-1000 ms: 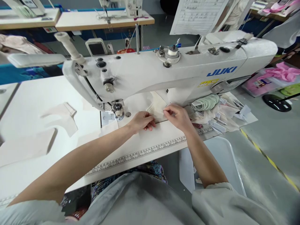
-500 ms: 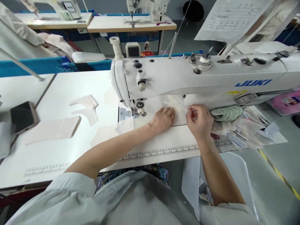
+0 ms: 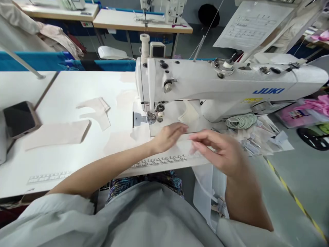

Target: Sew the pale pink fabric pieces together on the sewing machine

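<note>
My left hand point(image 3: 171, 137) is just in front of the machine bed, fingers together and pointing right. My right hand point(image 3: 217, 149) faces it, blurred by motion, with thumb and fingertips pinched close together. A thin pale fabric piece point(image 3: 183, 143) shows faintly between the two hands, its outline smeared against the white table. Behind them, a cream curved fabric piece point(image 3: 189, 113) lies on the bed under the arm of the white sewing machine point(image 3: 205, 80). The presser foot point(image 3: 151, 116) is left of my hands.
Cut fabric pieces point(image 3: 96, 111) lie on the left of the table, near a dark-screened device point(image 3: 22, 118). To the right are a coil of pale green strips point(image 3: 241, 121) and a heap of scraps point(image 3: 264, 137). A ruler strip point(image 3: 159, 161) runs along the front edge, above a plastic bin point(image 3: 203, 192).
Both hands have come off the machine bed toward me. My right hand has moved left, closer to the left one, and the view has shifted slightly.
</note>
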The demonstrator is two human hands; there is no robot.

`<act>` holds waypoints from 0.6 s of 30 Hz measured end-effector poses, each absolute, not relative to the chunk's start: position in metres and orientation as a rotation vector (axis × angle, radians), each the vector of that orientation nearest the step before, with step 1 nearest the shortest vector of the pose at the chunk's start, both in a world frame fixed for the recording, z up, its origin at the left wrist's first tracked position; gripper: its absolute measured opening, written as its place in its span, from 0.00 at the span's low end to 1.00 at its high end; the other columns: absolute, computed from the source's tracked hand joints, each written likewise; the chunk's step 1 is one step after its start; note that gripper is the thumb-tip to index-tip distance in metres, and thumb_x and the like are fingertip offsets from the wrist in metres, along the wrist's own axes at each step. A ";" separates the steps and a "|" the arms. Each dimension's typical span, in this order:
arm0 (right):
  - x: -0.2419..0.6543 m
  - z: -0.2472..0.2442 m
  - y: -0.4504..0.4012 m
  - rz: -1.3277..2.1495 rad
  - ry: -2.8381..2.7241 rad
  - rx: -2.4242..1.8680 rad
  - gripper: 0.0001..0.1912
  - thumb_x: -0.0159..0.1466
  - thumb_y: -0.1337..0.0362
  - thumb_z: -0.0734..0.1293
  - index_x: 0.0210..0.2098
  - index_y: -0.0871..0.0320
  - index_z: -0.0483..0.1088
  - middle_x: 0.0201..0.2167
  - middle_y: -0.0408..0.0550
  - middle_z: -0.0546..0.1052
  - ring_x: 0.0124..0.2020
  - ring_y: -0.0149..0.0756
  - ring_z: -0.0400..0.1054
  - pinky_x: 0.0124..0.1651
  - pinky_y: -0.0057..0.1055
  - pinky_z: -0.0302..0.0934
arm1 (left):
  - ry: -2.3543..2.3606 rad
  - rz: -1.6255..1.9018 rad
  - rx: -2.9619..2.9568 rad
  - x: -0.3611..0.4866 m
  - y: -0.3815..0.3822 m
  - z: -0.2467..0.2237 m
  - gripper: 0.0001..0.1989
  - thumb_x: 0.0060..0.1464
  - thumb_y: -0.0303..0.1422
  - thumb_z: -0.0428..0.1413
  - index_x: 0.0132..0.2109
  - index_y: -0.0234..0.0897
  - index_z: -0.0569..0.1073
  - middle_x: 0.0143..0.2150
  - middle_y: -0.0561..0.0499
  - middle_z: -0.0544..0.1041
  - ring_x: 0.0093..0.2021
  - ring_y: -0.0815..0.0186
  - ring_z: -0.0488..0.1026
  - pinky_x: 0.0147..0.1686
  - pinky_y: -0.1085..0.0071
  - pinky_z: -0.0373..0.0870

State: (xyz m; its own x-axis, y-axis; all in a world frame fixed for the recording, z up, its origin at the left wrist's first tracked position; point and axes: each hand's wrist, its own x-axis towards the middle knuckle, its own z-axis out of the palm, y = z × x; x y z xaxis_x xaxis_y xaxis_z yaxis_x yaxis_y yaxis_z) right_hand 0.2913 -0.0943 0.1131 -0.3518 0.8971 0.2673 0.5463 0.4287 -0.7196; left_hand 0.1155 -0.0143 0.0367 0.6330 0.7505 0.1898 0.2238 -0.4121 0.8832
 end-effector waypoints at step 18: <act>0.179 0.043 -0.061 1.496 -2.000 -0.905 0.11 0.69 0.62 0.60 0.48 0.58 0.68 0.47 0.52 0.75 0.42 0.33 0.76 0.43 0.29 0.69 | 1.215 0.409 1.543 -0.039 -0.001 0.080 0.07 0.57 0.34 0.56 0.37 0.34 0.74 0.26 0.52 0.79 0.26 0.69 0.77 0.30 0.72 0.77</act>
